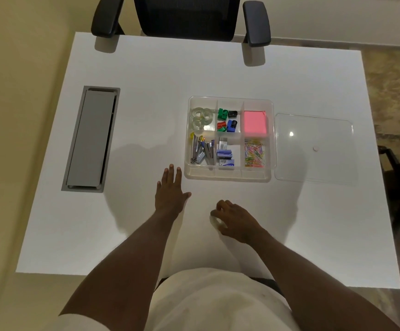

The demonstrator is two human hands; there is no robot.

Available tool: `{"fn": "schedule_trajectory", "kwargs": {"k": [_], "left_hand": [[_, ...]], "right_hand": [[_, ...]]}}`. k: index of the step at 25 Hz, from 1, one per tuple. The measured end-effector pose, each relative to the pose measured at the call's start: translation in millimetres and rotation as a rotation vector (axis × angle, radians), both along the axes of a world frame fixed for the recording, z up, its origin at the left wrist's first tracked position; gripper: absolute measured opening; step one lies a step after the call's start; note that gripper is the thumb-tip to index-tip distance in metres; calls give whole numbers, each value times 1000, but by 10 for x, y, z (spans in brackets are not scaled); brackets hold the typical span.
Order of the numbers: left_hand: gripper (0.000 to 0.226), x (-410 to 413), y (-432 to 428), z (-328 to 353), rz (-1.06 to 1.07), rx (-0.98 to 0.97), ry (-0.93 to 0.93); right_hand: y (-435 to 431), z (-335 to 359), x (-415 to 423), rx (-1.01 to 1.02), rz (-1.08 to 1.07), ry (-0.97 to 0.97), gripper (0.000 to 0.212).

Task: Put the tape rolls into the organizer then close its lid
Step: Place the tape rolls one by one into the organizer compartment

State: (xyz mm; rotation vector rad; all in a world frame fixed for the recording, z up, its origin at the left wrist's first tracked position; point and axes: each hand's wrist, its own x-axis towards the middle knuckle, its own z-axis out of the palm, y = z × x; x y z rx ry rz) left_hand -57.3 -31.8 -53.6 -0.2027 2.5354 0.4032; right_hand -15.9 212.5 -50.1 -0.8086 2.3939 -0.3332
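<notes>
I see my right hand curled on a clear tape roll on the worktop; the left hand lies flat, released. The organizer stands at 12 o'clock from the hands, three rolls inside. Its lid lies at 3 o'clock, touching it. Wide room at 9 o'clock.

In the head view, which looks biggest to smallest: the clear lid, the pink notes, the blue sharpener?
1. Lid, by far.
2. Pink notes.
3. Blue sharpener.
All lie about equally far from the camera, so the order is safe.
</notes>
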Motion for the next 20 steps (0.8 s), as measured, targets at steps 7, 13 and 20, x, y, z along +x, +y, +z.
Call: {"fn": "schedule_trajectory", "kwargs": {"k": [7,13,20], "left_hand": [[95,22,18,-5,16,12,20],[95,39,-14,-67,26,40,38],[97,55,-32,-149,37,60,50]], "right_hand": [[-292,178,-584,-140,-69,172,54],[-630,401,-1557,-219,-254,265,53],[-837,455,-2448,-80,-471,378,46]]}}
